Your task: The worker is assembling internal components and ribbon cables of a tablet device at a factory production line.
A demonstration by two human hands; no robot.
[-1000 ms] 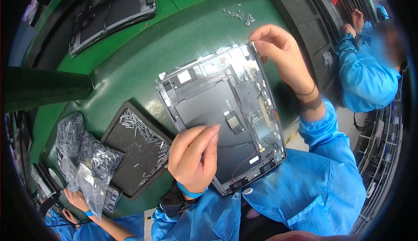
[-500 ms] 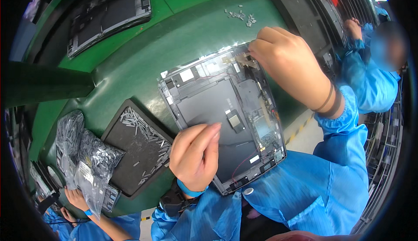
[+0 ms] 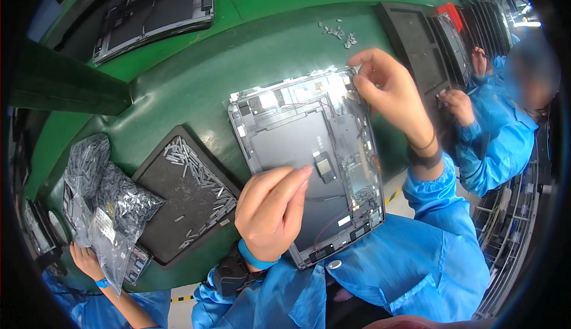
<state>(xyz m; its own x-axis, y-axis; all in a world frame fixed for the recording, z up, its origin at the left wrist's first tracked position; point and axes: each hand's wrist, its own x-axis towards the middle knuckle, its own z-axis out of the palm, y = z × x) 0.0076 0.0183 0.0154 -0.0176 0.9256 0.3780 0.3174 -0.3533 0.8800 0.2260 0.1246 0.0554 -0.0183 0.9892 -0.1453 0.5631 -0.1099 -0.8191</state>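
Note:
An opened, tablet-like device (image 3: 285, 145) with a dark inner panel, thin wires and circuit boards lies tilted in front of me. Over its lower left part, my left hand (image 3: 270, 213) is closed in a pinch; whatever lies between those fingertips is too small or hidden to make out. At the far right corner of the device is my right hand (image 3: 389, 88), thumb and forefinger apart beside the edge, with no held thing visible. A small black block with a pale label (image 3: 324, 167) sits on the inner panel near my left fingertips.
Left of the device, a dark foam tray (image 3: 172, 195) carries several small grey strips, with plastic bags of parts (image 3: 113, 192) beside it. Small grey pieces (image 3: 339, 33) lie on the green table beyond. Co-workers' hands show at right (image 3: 458, 106) and lower left (image 3: 88, 262).
My right thumb and forefinger have moved apart at the device's far corner, where they were pinched together. My left hand keeps its pinch. The co-worker at right now shows both hands.

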